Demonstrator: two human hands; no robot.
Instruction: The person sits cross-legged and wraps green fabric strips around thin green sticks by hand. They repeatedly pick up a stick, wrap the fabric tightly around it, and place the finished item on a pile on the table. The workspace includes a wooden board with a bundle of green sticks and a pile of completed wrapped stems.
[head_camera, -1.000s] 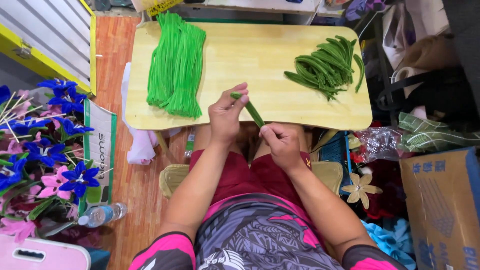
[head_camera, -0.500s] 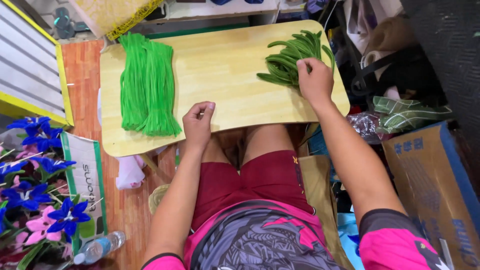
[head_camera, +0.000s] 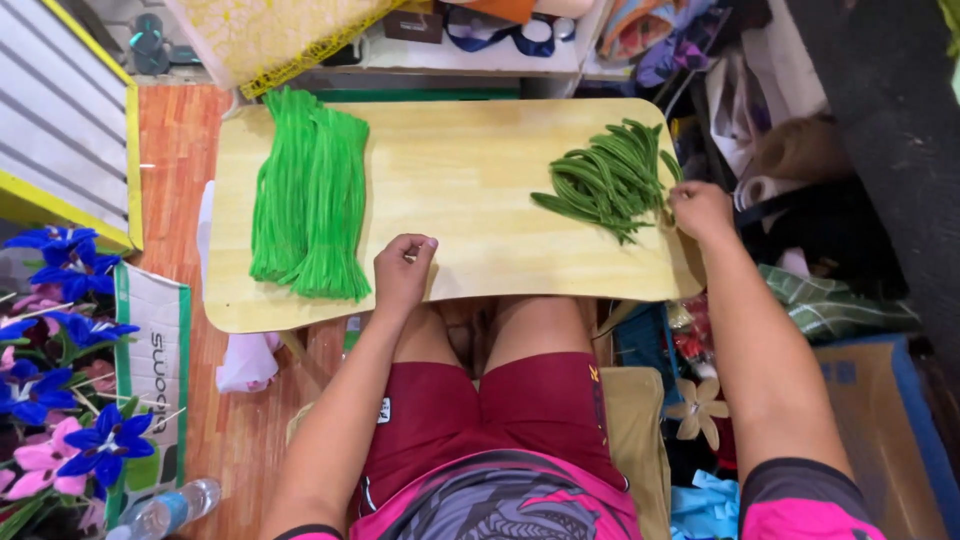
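Observation:
A light wooden board (head_camera: 470, 180) lies across my lap. On its left lies a bundle of bright green fuzzy stems (head_camera: 312, 195). On its right is a pile of darker green wrapped stems (head_camera: 605, 178). My left hand (head_camera: 402, 273) rests curled on the board's near edge, just right of the bright bundle, with nothing seen in it. My right hand (head_camera: 702, 210) sits at the board's right edge, fingers closed, touching the end of the dark green pile; whether it grips a stem is unclear.
Blue and pink artificial flowers (head_camera: 55, 400) lie on the floor at left beside a paper bag (head_camera: 155, 360) and a plastic bottle (head_camera: 165, 510). A cardboard box (head_camera: 880, 430), bags and craft clutter crowd the right side. A shelf edge runs behind the board.
My right hand carried a dark green stem from my lap up to the pile on the right, then slid to the board's right edge. My left hand settled on the near edge.

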